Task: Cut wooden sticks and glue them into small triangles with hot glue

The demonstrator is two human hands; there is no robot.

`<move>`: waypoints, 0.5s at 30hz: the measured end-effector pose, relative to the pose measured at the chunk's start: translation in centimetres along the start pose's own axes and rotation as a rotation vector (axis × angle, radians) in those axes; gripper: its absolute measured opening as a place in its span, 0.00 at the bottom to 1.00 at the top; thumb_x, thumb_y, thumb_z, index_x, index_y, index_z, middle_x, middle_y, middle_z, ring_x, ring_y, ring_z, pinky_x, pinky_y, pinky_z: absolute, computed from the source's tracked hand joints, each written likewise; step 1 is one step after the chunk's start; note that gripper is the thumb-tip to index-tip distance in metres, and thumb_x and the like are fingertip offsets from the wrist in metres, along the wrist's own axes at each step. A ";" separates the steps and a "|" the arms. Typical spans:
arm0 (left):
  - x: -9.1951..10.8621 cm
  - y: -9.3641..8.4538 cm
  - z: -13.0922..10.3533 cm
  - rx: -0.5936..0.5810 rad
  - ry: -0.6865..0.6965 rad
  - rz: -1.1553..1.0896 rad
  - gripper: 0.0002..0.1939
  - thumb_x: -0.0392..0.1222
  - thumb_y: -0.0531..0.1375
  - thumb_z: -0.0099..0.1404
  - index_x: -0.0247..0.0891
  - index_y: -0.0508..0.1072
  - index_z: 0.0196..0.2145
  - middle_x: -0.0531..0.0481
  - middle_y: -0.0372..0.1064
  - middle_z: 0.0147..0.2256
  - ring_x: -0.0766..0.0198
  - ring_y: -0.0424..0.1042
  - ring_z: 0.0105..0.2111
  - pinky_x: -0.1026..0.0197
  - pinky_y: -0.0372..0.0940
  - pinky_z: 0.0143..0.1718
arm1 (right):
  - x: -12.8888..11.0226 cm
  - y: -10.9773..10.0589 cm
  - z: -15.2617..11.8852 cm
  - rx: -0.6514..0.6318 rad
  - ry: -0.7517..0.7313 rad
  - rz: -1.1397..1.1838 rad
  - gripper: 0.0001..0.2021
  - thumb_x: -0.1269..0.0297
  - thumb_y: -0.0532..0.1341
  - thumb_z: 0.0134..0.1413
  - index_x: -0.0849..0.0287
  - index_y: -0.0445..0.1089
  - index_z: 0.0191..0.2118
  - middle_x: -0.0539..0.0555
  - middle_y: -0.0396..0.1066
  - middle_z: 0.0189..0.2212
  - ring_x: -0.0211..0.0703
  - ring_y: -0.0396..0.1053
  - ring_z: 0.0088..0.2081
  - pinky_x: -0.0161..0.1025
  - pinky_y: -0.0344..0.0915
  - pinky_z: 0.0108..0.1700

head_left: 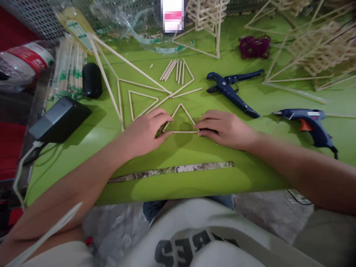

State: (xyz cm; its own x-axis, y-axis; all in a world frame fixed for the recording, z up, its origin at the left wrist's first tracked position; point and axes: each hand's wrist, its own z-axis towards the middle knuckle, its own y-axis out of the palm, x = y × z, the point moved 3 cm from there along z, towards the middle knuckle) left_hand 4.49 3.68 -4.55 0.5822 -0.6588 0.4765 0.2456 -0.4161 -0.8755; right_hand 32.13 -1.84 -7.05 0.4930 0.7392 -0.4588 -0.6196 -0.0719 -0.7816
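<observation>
On the green table a small triangle of wooden sticks (180, 132) lies flat between my hands, its tip pointing away from me. My left hand (151, 129) pinches the triangle's left corner between thumb and fingers. At the right corner, my right hand (221, 128) holds on in the same manner, its fingertips over the joint. Just left of it lies a second small stick triangle (130, 105), partly behind my left hand. A larger stick frame (107, 83) stands over that one. Beyond my hands are several short loose sticks (180, 72).
Blue cutters (233, 91) and a blue glue gun (311, 120) lie to the right. Purple string (254, 46) and finished stick structures (207, 15) stand farther back. At left are a black box (59, 118), wrapped sticks (69, 66) and a bottle (27, 61). A worn strip (172, 170) lies near the front edge.
</observation>
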 end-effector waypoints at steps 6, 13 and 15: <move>0.0 -0.2 0.0 -0.013 -0.032 -0.023 0.21 0.46 0.62 0.76 0.39 0.76 0.63 0.37 0.72 0.61 0.57 0.74 0.39 0.47 0.77 0.44 | 0.1 0.1 -0.2 -0.010 0.031 0.008 0.10 0.62 0.64 0.76 0.54 0.84 0.52 0.60 0.83 0.46 0.51 0.81 0.47 0.48 0.80 0.50; 0.1 -1.2 -0.3 -0.013 -0.108 -0.100 0.23 0.40 0.59 0.72 0.40 0.77 0.63 0.37 0.75 0.59 0.56 0.76 0.41 0.53 0.74 0.38 | -0.1 -0.4 -0.2 0.002 0.042 0.028 0.11 0.64 0.64 0.76 0.54 0.84 0.52 0.60 0.83 0.46 0.51 0.81 0.46 0.48 0.80 0.50; -0.1 -1.6 -0.3 0.012 -0.149 -0.109 0.23 0.39 0.57 0.71 0.40 0.78 0.62 0.37 0.76 0.56 0.55 0.77 0.41 0.55 0.72 0.36 | -0.1 -0.5 -0.2 0.008 0.048 0.039 0.11 0.65 0.63 0.76 0.55 0.84 0.53 0.60 0.83 0.45 0.51 0.81 0.46 0.48 0.80 0.49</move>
State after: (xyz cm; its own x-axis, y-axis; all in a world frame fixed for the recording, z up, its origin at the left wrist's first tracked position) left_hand 3.83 4.18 -3.19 0.6599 -0.5099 0.5518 0.3219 -0.4717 -0.8209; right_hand 32.50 -2.04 -6.73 0.4966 0.7032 -0.5088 -0.6436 -0.0950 -0.7594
